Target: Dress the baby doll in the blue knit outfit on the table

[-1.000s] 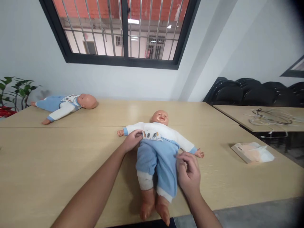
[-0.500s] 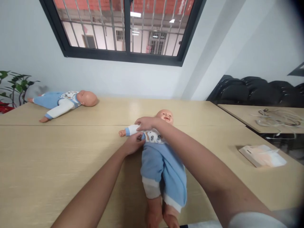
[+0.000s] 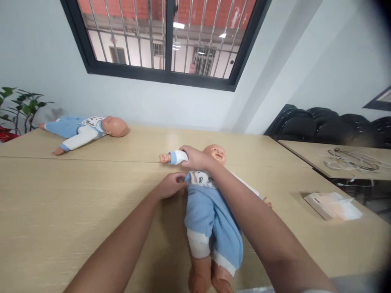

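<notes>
A baby doll (image 3: 200, 203) in blue trousers and a white top with blue trim lies on its back on the table, head away from me. My right hand (image 3: 195, 158) is wrapped round the doll's sleeved arm (image 3: 180, 156) near the shoulder, and my forearm crosses over its chest. At the side of the waist, my left hand (image 3: 172, 184) pinches the blue hem of the top (image 3: 187, 178). The doll's other arm shows partly beyond my right forearm.
A second doll (image 3: 85, 129) in matching clothes lies at the back left, near a potted plant (image 3: 27, 106). An opened white tissue pack (image 3: 332, 204) is on the right. Cables (image 3: 354, 159) lie on a side table, with black chairs (image 3: 326, 124) stacked behind.
My right hand has lifted the doll's arm a little higher, away from the waist. The left hand stays by the hem. The whole view has shifted slightly.
</notes>
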